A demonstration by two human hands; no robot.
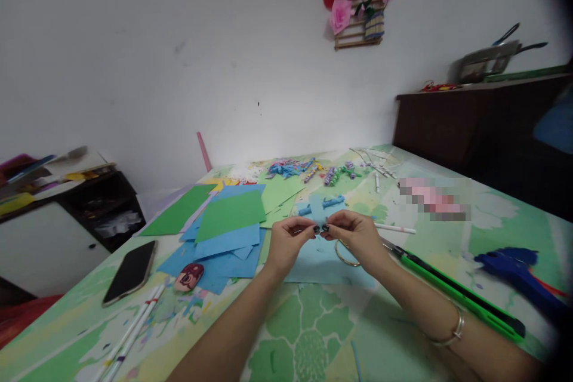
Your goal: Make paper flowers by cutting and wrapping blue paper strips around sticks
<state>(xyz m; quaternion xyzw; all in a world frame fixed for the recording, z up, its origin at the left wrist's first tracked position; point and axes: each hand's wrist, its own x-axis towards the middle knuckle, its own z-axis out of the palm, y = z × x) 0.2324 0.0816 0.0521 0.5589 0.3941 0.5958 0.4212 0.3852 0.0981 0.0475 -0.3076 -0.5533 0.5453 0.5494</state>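
My left hand (290, 240) and my right hand (353, 235) meet over the middle of the table, thumbs and fingers pinched together. Between them is a light blue paper strip (318, 210), gripped at its near end by both hands. Just beyond the fingers lies a rolled blue paper stick (333, 203). Under my hands is a light blue paper sheet (308, 268). A gold-coloured ring (344, 255) rests by my right wrist, partly hidden by it. Close to my right forearm lies a green utility knife (456, 290).
Green and blue paper sheets (230, 215) overlap on the left, near a phone (131, 271) and a dark red case (188, 277). White sticks (132, 334) lie at the front left. A blue glue gun (514, 274) is at the right. Curled paper pieces (286, 168) sit at the back.
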